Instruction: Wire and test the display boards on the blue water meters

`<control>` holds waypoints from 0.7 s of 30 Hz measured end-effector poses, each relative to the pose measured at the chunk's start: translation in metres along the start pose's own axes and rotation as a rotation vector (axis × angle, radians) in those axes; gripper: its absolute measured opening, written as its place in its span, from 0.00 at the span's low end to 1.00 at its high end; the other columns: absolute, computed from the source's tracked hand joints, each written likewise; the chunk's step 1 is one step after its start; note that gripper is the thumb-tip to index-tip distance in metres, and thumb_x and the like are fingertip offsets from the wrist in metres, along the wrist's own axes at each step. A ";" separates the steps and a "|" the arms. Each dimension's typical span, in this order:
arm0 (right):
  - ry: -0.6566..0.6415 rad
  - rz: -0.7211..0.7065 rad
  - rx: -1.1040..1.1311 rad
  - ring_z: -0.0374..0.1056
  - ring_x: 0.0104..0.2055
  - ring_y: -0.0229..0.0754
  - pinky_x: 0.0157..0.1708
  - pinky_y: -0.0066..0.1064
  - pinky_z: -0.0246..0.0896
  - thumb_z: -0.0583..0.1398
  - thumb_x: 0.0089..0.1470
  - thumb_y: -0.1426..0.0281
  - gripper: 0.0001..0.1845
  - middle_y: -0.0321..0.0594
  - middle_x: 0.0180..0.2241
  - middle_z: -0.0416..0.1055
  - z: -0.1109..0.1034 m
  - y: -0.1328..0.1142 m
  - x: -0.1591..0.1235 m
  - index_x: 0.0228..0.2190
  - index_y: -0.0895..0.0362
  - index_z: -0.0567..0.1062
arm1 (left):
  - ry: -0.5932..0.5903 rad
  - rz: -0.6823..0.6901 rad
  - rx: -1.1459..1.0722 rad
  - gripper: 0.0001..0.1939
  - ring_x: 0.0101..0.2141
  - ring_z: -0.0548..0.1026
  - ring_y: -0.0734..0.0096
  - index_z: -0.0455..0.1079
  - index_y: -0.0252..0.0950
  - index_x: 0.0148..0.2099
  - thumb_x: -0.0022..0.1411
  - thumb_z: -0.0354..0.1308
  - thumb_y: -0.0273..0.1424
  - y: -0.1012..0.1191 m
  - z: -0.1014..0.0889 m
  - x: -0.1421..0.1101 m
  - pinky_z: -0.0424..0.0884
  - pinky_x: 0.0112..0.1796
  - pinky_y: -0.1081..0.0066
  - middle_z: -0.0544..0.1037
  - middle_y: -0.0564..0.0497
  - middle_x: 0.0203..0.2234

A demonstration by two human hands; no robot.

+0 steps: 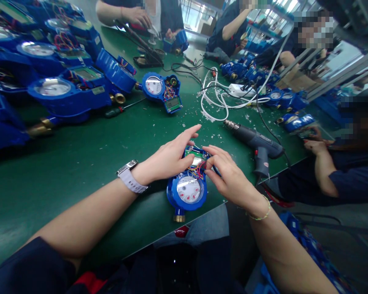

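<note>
A blue water meter (188, 191) with a round dial and a brass fitting lies on the green table near its front edge. Its upper housing is uncovered, showing a circuit board with a small display (197, 160) and coloured wires (198, 170). My left hand (171, 158) rests along the housing's left side, fingers stretched out and thumb over the board. On the other side, my right hand (224, 171) has its fingertips closed on the wires at the housing's right edge. The fingers partly hide what is pinched.
A heat gun (254, 143) lies to the right. Beyond are white cables (216, 116), a power strip (241, 90) and another uncovered meter (153, 85). A screwdriver (115, 111) and many blue meters (67, 96) occupy the left. Co-workers sit across and at the right.
</note>
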State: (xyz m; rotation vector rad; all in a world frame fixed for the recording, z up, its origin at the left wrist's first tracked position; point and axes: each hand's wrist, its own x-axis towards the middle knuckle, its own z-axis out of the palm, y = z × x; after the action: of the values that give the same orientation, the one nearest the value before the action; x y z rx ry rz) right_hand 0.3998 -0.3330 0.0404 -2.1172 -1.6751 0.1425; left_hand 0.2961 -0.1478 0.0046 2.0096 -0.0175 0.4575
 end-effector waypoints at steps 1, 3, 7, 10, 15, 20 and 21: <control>-0.008 0.020 0.071 0.53 0.66 0.51 0.62 0.56 0.52 0.55 0.59 0.73 0.03 0.51 0.60 0.63 0.001 0.002 -0.001 0.33 0.55 0.66 | -0.001 0.000 0.002 0.39 0.54 0.72 0.56 0.46 0.41 0.70 0.59 0.54 0.25 0.000 0.000 0.000 0.69 0.54 0.54 0.65 0.40 0.61; -0.021 0.069 0.235 0.51 0.67 0.49 0.63 0.54 0.49 0.54 0.61 0.70 0.04 0.49 0.62 0.60 0.004 0.007 -0.003 0.33 0.54 0.66 | -0.008 -0.007 0.009 0.39 0.55 0.71 0.56 0.45 0.41 0.70 0.59 0.53 0.25 0.000 -0.001 0.000 0.68 0.55 0.53 0.65 0.40 0.61; 0.137 0.223 0.665 0.54 0.66 0.47 0.63 0.51 0.50 0.55 0.63 0.63 0.09 0.46 0.62 0.61 0.012 0.019 -0.012 0.32 0.54 0.66 | -0.021 -0.031 0.016 0.40 0.55 0.71 0.55 0.44 0.39 0.70 0.59 0.53 0.25 0.001 -0.002 0.000 0.68 0.54 0.53 0.64 0.38 0.62; 0.353 0.386 0.909 0.59 0.64 0.48 0.60 0.49 0.56 0.55 0.63 0.57 0.14 0.48 0.58 0.67 0.021 0.023 -0.025 0.34 0.55 0.70 | -0.007 -0.023 0.002 0.39 0.54 0.72 0.55 0.45 0.40 0.70 0.59 0.54 0.25 0.000 -0.001 0.000 0.68 0.54 0.53 0.65 0.39 0.61; 0.316 0.609 1.109 0.66 0.58 0.49 0.57 0.47 0.62 0.58 0.57 0.48 0.28 0.51 0.59 0.66 0.044 0.007 -0.054 0.49 0.55 0.72 | 0.071 0.018 -0.086 0.36 0.55 0.71 0.60 0.48 0.39 0.69 0.60 0.53 0.25 -0.003 0.002 0.000 0.66 0.57 0.54 0.67 0.40 0.59; 0.179 0.628 1.291 0.62 0.61 0.50 0.61 0.46 0.56 0.61 0.53 0.45 0.37 0.51 0.60 0.64 0.060 -0.019 -0.065 0.56 0.55 0.68 | 0.239 -0.117 -0.177 0.36 0.62 0.63 0.56 0.49 0.39 0.68 0.61 0.58 0.34 -0.008 0.007 -0.012 0.58 0.63 0.51 0.64 0.40 0.62; 0.160 0.612 1.321 0.60 0.62 0.49 0.62 0.45 0.54 0.62 0.52 0.45 0.39 0.50 0.60 0.64 0.062 -0.023 -0.063 0.57 0.55 0.67 | 0.261 -0.170 -0.219 0.38 0.63 0.62 0.55 0.49 0.39 0.68 0.60 0.60 0.37 -0.008 0.009 -0.017 0.58 0.63 0.51 0.62 0.39 0.63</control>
State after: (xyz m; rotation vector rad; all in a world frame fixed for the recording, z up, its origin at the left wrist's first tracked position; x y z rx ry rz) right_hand 0.3410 -0.3722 -0.0178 -1.3852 -0.4295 0.9251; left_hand 0.2852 -0.1552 -0.0114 1.7088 0.2532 0.5791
